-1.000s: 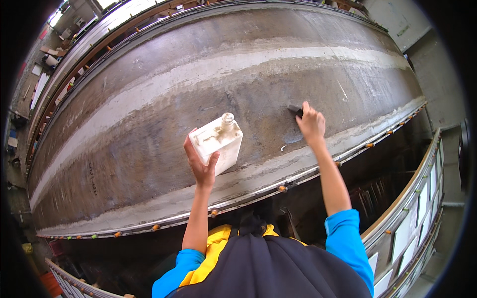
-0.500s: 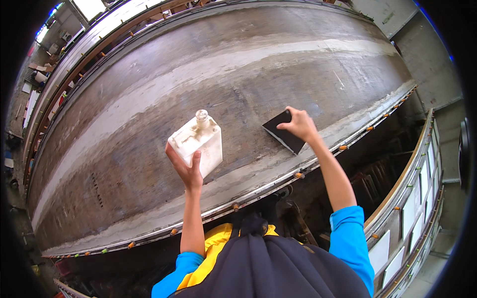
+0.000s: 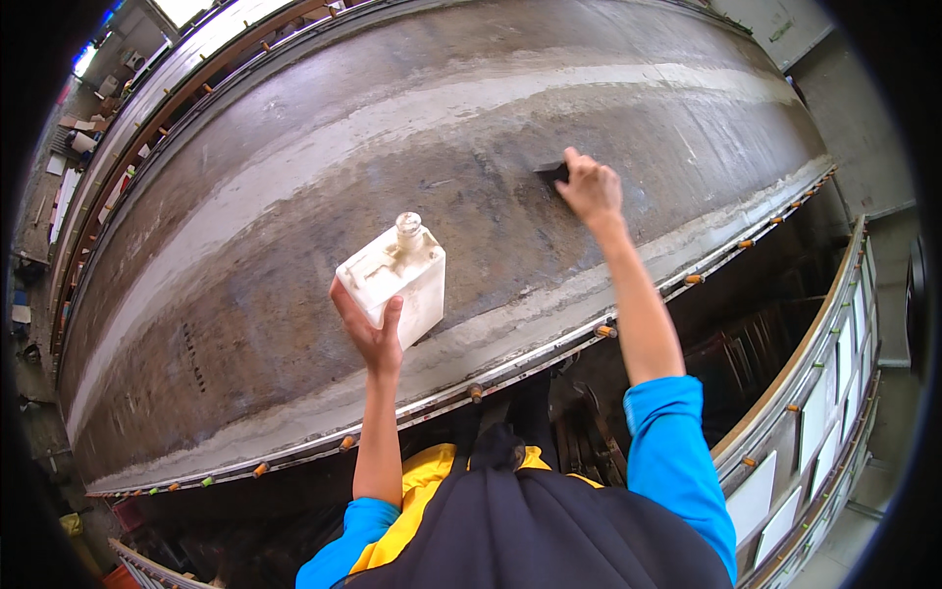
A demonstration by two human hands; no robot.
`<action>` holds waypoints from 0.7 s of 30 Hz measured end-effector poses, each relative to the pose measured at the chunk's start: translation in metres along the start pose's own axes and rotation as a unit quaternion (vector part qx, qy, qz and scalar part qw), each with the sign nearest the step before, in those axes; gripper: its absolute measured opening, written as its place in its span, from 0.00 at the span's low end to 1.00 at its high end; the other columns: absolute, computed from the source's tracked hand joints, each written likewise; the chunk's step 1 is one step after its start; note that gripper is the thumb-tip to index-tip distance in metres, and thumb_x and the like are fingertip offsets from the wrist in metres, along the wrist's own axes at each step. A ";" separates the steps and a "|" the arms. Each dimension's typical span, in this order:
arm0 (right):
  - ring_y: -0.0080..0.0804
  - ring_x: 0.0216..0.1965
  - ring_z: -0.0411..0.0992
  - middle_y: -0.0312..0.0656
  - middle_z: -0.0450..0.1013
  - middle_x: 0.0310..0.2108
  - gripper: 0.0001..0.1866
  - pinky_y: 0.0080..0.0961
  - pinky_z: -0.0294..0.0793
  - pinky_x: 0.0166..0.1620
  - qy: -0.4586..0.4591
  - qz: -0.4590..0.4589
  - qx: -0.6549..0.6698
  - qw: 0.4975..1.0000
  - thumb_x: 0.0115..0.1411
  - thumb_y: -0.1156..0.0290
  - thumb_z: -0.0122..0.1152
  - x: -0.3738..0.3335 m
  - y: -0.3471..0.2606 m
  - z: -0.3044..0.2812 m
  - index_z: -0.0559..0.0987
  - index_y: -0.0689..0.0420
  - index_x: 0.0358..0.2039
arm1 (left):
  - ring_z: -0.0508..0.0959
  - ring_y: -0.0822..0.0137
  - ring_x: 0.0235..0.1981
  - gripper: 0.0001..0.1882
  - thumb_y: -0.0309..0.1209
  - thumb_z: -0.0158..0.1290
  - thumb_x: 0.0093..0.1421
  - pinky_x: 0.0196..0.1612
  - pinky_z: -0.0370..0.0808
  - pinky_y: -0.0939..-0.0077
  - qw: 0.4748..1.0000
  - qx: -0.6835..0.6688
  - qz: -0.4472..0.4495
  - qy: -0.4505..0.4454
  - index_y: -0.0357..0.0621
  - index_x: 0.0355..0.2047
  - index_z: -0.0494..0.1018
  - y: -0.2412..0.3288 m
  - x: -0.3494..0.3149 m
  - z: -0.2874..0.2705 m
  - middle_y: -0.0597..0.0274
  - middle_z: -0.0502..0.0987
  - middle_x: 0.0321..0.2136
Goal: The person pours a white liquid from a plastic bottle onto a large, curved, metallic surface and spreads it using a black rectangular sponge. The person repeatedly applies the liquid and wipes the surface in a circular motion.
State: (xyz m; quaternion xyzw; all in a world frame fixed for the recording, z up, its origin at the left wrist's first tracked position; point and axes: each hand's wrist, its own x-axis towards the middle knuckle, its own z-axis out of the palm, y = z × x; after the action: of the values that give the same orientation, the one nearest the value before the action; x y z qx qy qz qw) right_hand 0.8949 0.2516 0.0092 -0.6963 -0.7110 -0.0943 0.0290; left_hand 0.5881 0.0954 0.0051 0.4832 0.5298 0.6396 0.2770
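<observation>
Black scraper [image 3: 552, 174] extends left from the right hand [image 3: 594, 189] gripping it; the left hand [image 3: 374, 334], nearer the surface's front edge [image 3: 538, 357], grips a white jug [image 3: 415, 294].

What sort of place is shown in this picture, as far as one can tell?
Probably a workshop: a large, stained table has small pegs along its near edge, and flat white panels show at the lower right.
</observation>
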 end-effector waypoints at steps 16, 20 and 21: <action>0.33 0.29 0.76 0.40 0.76 0.28 0.19 0.30 0.75 0.33 0.071 -0.085 0.064 0.992 0.45 0.63 0.67 0.036 0.026 -0.005 0.72 0.51 0.37 | 0.64 0.64 0.48 0.40 0.48 0.60 0.47 0.51 0.60 0.67 1.000 0.004 0.008 0.015 0.39 0.52 0.55 0.009 -0.015 0.028 0.58 0.62 0.43; 0.35 0.25 0.74 0.40 0.73 0.25 0.21 0.30 0.73 0.31 0.023 -0.166 0.055 0.984 0.44 0.62 0.67 -0.004 0.010 -0.005 0.71 0.54 0.38 | 0.62 0.65 0.49 0.38 0.45 0.60 0.48 0.53 0.58 0.68 0.998 0.031 -0.015 0.047 0.40 0.52 0.55 0.014 -0.025 0.025 0.59 0.61 0.43; 0.35 0.23 0.72 0.40 0.71 0.22 0.21 0.28 0.72 0.30 0.020 -0.192 0.082 0.978 0.43 0.65 0.67 -0.033 0.002 -0.012 0.71 0.56 0.37 | 0.62 0.65 0.49 0.38 0.44 0.60 0.48 0.53 0.58 0.68 0.997 0.037 -0.015 0.059 0.40 0.52 0.54 0.016 -0.027 0.025 0.59 0.61 0.44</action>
State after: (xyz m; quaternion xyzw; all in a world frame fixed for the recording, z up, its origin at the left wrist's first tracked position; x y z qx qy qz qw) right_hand 0.8968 0.2167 0.0155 -0.5399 -0.8360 -0.0537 0.0815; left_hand 0.6237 0.0777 0.0109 0.4466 0.5753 0.6430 0.2368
